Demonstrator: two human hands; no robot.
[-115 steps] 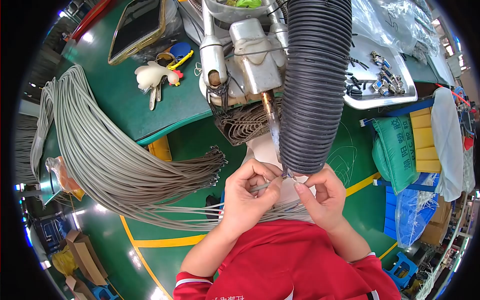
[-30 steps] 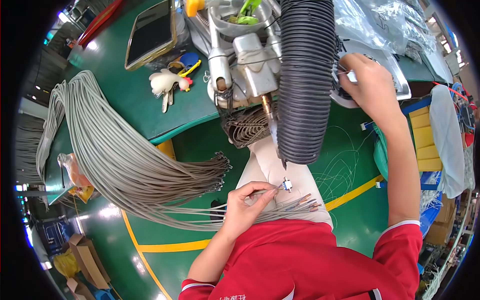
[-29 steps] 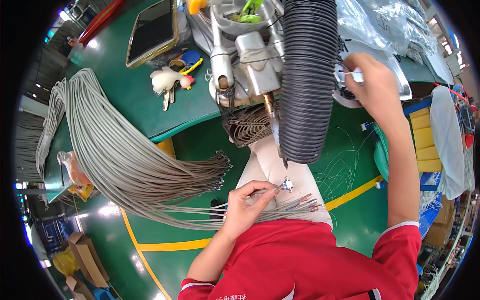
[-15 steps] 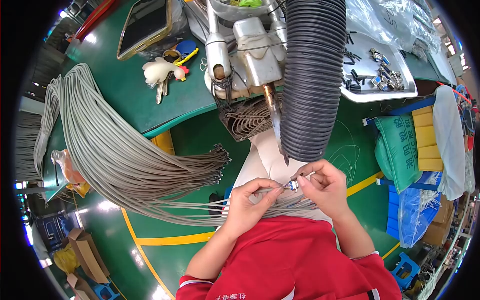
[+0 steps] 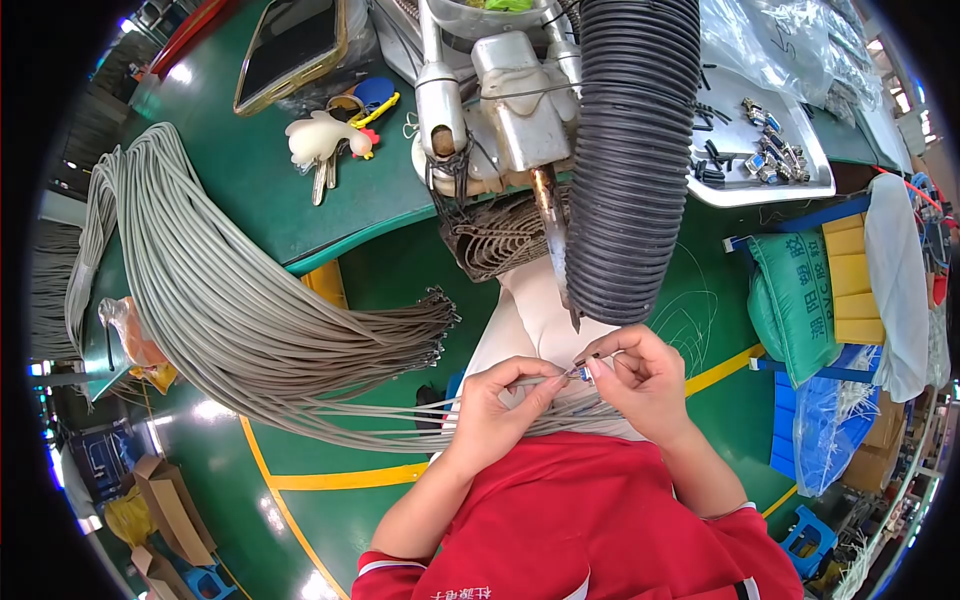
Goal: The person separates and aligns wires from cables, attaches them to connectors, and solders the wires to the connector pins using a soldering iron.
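My left hand point(image 5: 500, 408) pinches the end of a grey cable point(image 5: 545, 380) between thumb and forefinger, above my lap. Close against it, my right hand point(image 5: 642, 382) is closed on a small blue-and-metal connector point(image 5: 586, 374), which its fingertips partly cover. A tiny dark piece shows at the right forefinger, too small to name. Cable and connector meet between the fingertips; whether they are joined I cannot tell. Other grey cables point(image 5: 380, 432) run under my left hand and across my lap. Just above my hands, a soldering iron's tip point(image 5: 573, 318) points down.
A black corrugated hose point(image 5: 635, 150) hangs beside the iron's metal stand point(image 5: 515, 100). A thick grey cable bundle point(image 5: 220, 270) drapes off the green table point(image 5: 240, 190) at left. At right, a white tray point(image 5: 745, 192) holds connectors and black tubes. Keys and a phone point(image 5: 290, 50) lie behind.
My right hand has shifted slightly left, and its fingers cover more of the connector. The left hand stays almost still. The view has moved a little, so the hose appears further right.
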